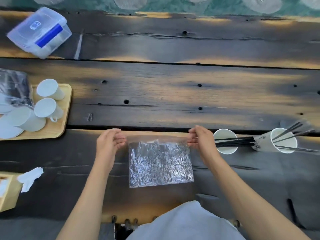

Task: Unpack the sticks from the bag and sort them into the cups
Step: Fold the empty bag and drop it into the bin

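Now a clear crinkly plastic bag is held flat just over the dark wooden bench, close to the person's body. Its top edge is pinched at both corners. The left hand has its fingers closed on the left corner, and the right hand has its fingers closed on the right corner. The bag is likely held this way so it can be pulled straight or its top pressed shut. No sticks can be seen through it, so it looks empty.

The black sticks are already off to the right. One bundle is stuck in a white paper cup just beside the right hand. More thin sticks are poking out of a second paper cup further right. The cups are kept close, probably so the sticks are easy to drop in. It is hard to tell whether these cups are standing up or leaning.

On the left, more white cups are waiting on a wooden tray, some lying on their sides. A dark bag beside them is cut off by the edge, and what is inside cannot be made out. A clear lidded box is far away at the top left, a bit blurry. A wooden box with white paper is half hidden at the lower left.
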Demonstrator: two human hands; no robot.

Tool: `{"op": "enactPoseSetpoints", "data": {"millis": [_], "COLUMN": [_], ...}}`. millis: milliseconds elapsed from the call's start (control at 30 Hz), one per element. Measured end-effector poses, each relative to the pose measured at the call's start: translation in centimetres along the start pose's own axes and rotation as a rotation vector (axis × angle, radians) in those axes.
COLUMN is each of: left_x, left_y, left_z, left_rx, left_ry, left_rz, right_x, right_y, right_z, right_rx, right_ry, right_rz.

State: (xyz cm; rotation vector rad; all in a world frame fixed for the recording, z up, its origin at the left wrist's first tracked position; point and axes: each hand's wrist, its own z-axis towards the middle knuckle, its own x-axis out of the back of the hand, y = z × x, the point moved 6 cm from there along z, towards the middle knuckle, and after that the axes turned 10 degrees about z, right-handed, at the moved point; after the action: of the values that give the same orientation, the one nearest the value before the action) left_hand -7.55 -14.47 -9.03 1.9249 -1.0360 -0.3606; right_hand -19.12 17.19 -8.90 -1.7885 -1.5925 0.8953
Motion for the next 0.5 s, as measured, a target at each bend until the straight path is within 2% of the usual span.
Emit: {"op": "enactPoseSetpoints", "data": {"millis": [100,233,500], "left_x": [1.2,2.3,2.7], "left_y": [-1.8,-5.3,-9.8], "left_z": [-3.0,-6.0,-8.8], "left_rx": [-0.035,-0.028,0.035], "left_ry": [-0.039,-0.065,-0.007], "left_rz": [0.144,0.326,0.387], "right_x": [1.6,3.6,6.1], "right_y": [1.4,4.0,8.1], "right_z": [-1.9,-3.4,-5.2], "right_rx": [0.054,0.019,-0.068], "right_ry": [-0.036,-0.023,-0.058], "right_rz": [-0.152,-0.175,-0.28]}}
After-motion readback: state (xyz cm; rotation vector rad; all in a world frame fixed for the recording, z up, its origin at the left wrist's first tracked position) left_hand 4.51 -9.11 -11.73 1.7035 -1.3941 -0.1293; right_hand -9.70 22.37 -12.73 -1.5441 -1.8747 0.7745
